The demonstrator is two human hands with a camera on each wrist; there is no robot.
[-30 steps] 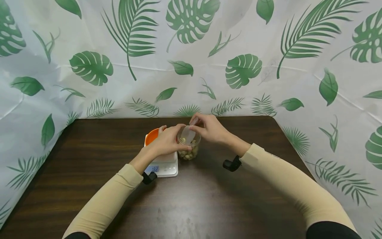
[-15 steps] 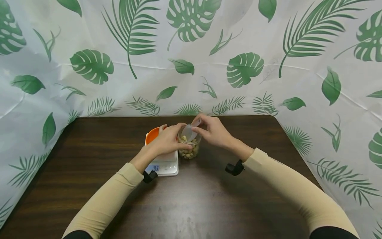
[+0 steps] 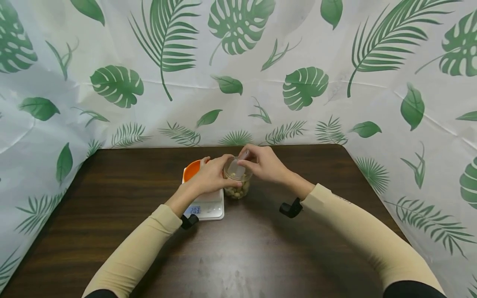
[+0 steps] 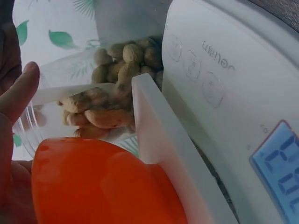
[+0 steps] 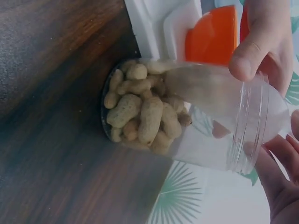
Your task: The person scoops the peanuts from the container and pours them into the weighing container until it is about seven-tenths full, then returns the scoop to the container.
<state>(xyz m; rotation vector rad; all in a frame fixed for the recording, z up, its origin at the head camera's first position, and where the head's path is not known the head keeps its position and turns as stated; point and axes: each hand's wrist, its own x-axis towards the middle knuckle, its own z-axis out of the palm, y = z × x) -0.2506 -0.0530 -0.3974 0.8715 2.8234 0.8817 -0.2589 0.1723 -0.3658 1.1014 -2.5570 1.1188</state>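
Note:
A clear plastic jar (image 5: 201,147) partly filled with unshelled peanuts (image 5: 149,116) stands on the table, right beside a white kitchen scale (image 3: 211,211). My left hand (image 3: 213,176) holds the jar near its rim, thumb on the near side. Reaching down into the jar's mouth is a translucent scoop (image 3: 236,169), its handle pinched between the thumb and fingers of my right hand (image 3: 263,163). On the scale sits an orange bowl (image 4: 103,182), partly hidden behind the left hand in the head view; its inside is mostly out of sight.
The scale's blue display (image 3: 195,210) appears to read 20.3. Under everything lies a dark wooden table (image 3: 238,252), with a white leaf-print sheet (image 3: 246,111) rising behind its far edge. Each wrist carries a black camera mount.
The scale's reading has gone from about 18 to about 20. Inside the jar, the scoop has shifted slightly with my right hand, while my left hand keeps its hold on the jar.

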